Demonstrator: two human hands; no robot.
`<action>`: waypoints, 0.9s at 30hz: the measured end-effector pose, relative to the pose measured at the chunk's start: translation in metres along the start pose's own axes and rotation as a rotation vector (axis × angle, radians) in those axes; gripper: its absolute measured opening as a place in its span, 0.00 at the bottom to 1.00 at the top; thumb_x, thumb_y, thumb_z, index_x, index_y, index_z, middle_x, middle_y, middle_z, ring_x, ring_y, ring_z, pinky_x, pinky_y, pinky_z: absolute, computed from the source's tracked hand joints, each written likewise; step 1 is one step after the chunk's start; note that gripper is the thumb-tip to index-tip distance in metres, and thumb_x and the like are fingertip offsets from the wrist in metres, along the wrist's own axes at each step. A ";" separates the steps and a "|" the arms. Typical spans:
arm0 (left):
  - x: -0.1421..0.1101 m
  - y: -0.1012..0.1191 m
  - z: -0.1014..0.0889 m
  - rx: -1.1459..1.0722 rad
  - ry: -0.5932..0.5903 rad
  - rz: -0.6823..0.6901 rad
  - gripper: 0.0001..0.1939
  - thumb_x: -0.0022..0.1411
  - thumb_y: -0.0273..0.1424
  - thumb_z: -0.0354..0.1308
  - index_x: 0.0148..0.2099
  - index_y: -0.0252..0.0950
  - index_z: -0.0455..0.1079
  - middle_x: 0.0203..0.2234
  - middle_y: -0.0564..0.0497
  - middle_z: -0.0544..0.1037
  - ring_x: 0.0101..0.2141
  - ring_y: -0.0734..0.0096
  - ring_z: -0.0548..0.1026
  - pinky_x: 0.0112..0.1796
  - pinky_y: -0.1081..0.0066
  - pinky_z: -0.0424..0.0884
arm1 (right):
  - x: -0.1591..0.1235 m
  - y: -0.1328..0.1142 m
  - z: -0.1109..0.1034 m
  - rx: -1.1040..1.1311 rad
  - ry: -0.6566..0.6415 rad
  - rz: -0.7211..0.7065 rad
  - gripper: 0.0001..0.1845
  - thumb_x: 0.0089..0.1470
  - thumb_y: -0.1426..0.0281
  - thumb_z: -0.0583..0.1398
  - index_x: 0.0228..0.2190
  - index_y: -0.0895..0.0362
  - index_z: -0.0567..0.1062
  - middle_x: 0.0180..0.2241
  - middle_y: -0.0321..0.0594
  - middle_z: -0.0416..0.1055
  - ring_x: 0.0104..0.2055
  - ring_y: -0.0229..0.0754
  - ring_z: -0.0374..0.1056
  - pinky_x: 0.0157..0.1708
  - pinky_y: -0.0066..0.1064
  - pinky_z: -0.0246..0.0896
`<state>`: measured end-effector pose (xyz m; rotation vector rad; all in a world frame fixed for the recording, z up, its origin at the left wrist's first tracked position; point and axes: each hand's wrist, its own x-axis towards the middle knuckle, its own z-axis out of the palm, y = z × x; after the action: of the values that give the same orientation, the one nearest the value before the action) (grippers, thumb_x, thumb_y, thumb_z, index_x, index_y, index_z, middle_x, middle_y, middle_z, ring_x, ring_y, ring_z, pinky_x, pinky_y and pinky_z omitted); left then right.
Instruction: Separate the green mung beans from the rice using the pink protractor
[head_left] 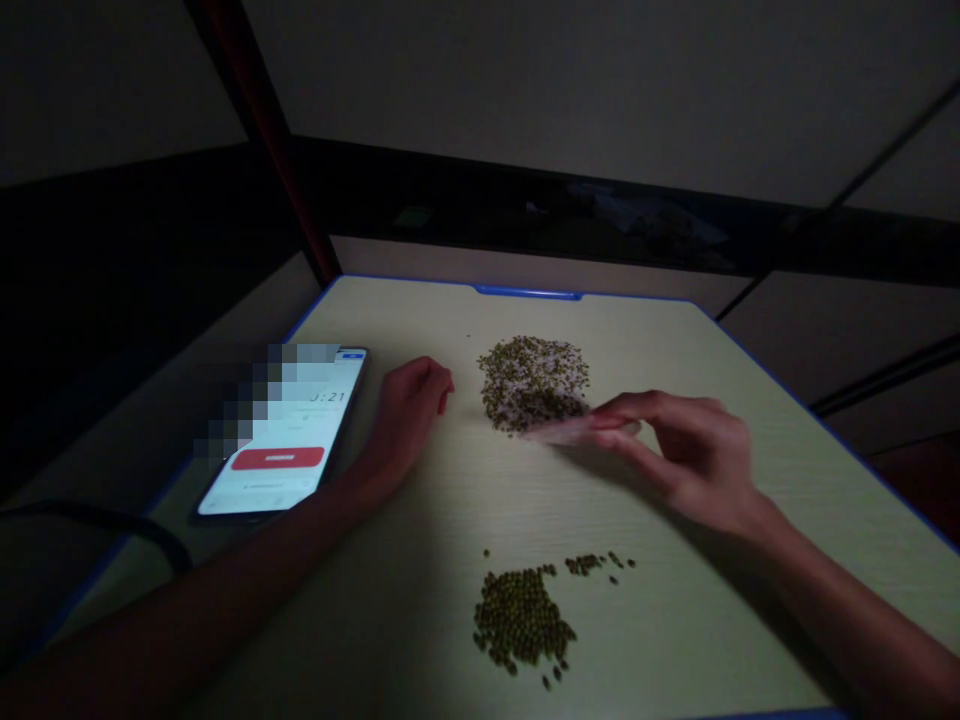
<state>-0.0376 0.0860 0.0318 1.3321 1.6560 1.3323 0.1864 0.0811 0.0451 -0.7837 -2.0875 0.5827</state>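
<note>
My right hand (pixel 694 445) pinches a thin, pale flat piece (pixel 559 432), blurred, between thumb and fingers. Its far edge meets the near side of a spread pile of small greenish-brown seeds mixed with whitish bits (pixel 534 380). On the other side of that pile, my left hand (pixel 412 400) rests on the table with its fingers curled in and nothing visible in them. Closer to me lies a second, denser heap of round green-brown seeds (pixel 521 615), with a short trail of loose ones (pixel 589 564) at its upper right.
A phone (pixel 279 458) with a lit screen showing a timer and a red button lies left of my left hand. The pale wood-look table (pixel 420 315) has a blue edge. A dark cable (pixel 105 518) runs in at the left. Behind the table is a dark recess.
</note>
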 end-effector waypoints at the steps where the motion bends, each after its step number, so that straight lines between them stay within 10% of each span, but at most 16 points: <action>1: 0.000 0.001 0.000 0.009 0.002 -0.003 0.13 0.51 0.25 0.48 0.16 0.37 0.57 0.11 0.58 0.59 0.18 0.75 0.58 0.21 0.73 0.53 | 0.000 0.004 -0.001 0.081 0.052 0.139 0.04 0.49 0.74 0.60 0.31 0.56 0.73 0.27 0.38 0.75 0.27 0.37 0.71 0.27 0.28 0.68; 5: 0.001 0.001 0.001 0.038 0.004 -0.012 0.13 0.51 0.25 0.49 0.16 0.37 0.58 0.11 0.58 0.60 0.17 0.75 0.58 0.21 0.72 0.53 | -0.002 0.016 0.006 0.361 0.007 0.508 0.08 0.47 0.70 0.60 0.33 0.60 0.72 0.17 0.35 0.70 0.17 0.33 0.64 0.16 0.25 0.59; 11: 0.002 -0.002 0.003 0.061 0.003 -0.009 0.13 0.50 0.25 0.48 0.16 0.37 0.58 0.12 0.57 0.61 0.19 0.75 0.60 0.23 0.73 0.55 | -0.007 0.018 0.025 0.444 -0.069 0.691 0.10 0.42 0.73 0.60 0.31 0.62 0.71 0.16 0.34 0.68 0.17 0.33 0.62 0.16 0.25 0.55; 27: 0.003 -0.003 0.004 0.090 0.004 -0.004 0.11 0.49 0.27 0.49 0.16 0.38 0.58 0.12 0.56 0.61 0.19 0.74 0.60 0.23 0.72 0.57 | -0.002 0.031 0.016 0.383 0.025 0.751 0.11 0.43 0.72 0.60 0.32 0.62 0.70 0.16 0.36 0.68 0.15 0.31 0.59 0.14 0.25 0.52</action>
<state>-0.0358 0.0901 0.0278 1.3776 1.7390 1.2717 0.1845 0.0991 0.0155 -1.3238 -1.5351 1.3154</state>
